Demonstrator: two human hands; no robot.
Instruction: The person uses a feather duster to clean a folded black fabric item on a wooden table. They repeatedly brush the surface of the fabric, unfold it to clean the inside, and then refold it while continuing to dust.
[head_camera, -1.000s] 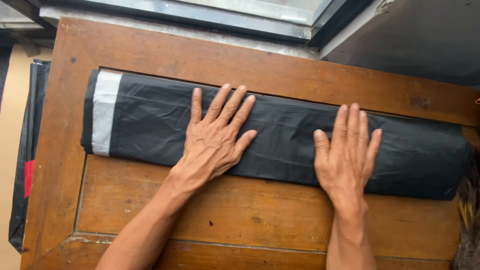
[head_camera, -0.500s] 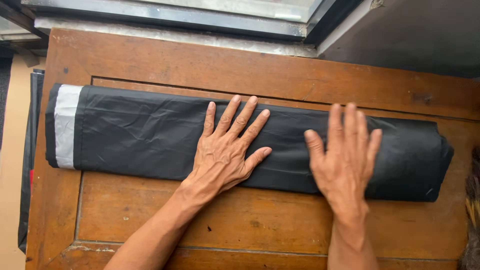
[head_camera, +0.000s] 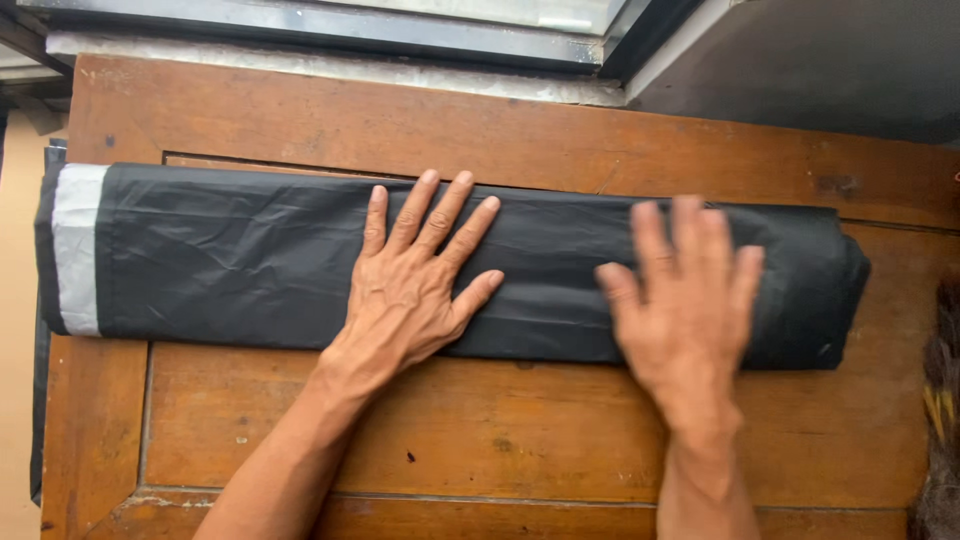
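Observation:
A long folded black garment (head_camera: 250, 260) of shiny fabric lies across a brown wooden panelled surface (head_camera: 520, 440). Its left end carries a light grey band (head_camera: 76, 248). My left hand (head_camera: 415, 280) lies flat on the middle of the fabric, fingers spread and pointing away from me. My right hand (head_camera: 685, 300) rests palm down on the right part of the fabric and looks blurred by motion. Neither hand grips anything.
A window frame (head_camera: 330, 30) and a pale sill run along the far edge of the wood. A grey slab (head_camera: 830, 60) sits at the top right. Dark fabric (head_camera: 38, 420) hangs off the left edge. A dark bristly object (head_camera: 940, 400) shows at the right edge.
The view has shifted, so the folded garment sits further left in frame. My right hand has slid left along the fabric and is now blurred. My left hand stays pressed on the middle.

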